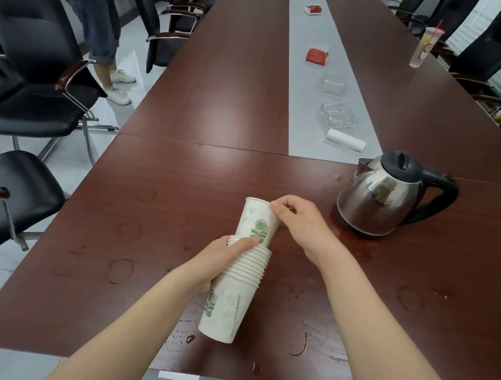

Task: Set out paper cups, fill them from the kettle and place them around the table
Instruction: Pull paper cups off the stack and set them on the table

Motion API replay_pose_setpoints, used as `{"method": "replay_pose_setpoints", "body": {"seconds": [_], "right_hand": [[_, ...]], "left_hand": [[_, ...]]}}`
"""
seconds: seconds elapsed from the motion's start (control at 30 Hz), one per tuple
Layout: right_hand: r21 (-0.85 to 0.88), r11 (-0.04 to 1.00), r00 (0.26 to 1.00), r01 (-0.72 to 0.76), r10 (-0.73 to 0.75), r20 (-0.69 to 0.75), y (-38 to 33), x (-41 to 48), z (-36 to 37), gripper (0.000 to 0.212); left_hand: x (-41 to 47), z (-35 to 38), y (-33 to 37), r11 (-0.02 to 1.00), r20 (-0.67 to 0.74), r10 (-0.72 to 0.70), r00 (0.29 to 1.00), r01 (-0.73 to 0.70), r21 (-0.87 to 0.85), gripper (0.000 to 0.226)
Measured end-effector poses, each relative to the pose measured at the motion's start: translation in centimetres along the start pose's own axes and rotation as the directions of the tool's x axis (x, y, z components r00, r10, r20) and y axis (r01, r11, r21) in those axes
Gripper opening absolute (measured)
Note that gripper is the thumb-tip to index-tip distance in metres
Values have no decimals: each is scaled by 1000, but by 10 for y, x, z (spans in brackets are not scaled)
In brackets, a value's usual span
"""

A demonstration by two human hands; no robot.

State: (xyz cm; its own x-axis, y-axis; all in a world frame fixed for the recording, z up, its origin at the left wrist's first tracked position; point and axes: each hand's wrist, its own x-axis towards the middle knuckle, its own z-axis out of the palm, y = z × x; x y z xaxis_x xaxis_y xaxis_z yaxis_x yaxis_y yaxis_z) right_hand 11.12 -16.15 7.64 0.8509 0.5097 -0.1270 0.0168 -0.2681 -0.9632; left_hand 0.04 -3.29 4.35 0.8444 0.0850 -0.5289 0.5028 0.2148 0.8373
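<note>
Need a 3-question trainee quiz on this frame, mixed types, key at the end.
1. True or false: the kettle stands on the table with no hand on it.
2. The right hand pinches: A the kettle's handle, B the top cup at its rim, C nothing.
3. Fill in: the left hand grips the ___ of nested cups.
Key: 1 true; 2 B; 3 stack.

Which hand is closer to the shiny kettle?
Right. The right hand pinches the rim of the top cup, near the kettle; the left hand grips the cup stack lower down, farther away.
</note>
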Motion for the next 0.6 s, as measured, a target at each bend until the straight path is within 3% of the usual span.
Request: {"method": "replay_pose_setpoints", "body": {"seconds": [0.3, 0.47, 0.6], "right_hand": [[201, 960, 981, -195, 187, 57, 11, 4, 1, 19], [357, 885, 954, -298, 271, 126, 18, 6, 0, 14], [443, 839, 949, -315, 264, 173, 28, 5, 6, 27]], "left_hand": [[2, -12, 0, 999, 89, 42, 995, -42, 6, 48], [6, -16, -9, 999, 20, 34, 999, -34, -12, 61], [12, -14, -11, 997, 18, 52, 999, -52, 48, 74]]}}
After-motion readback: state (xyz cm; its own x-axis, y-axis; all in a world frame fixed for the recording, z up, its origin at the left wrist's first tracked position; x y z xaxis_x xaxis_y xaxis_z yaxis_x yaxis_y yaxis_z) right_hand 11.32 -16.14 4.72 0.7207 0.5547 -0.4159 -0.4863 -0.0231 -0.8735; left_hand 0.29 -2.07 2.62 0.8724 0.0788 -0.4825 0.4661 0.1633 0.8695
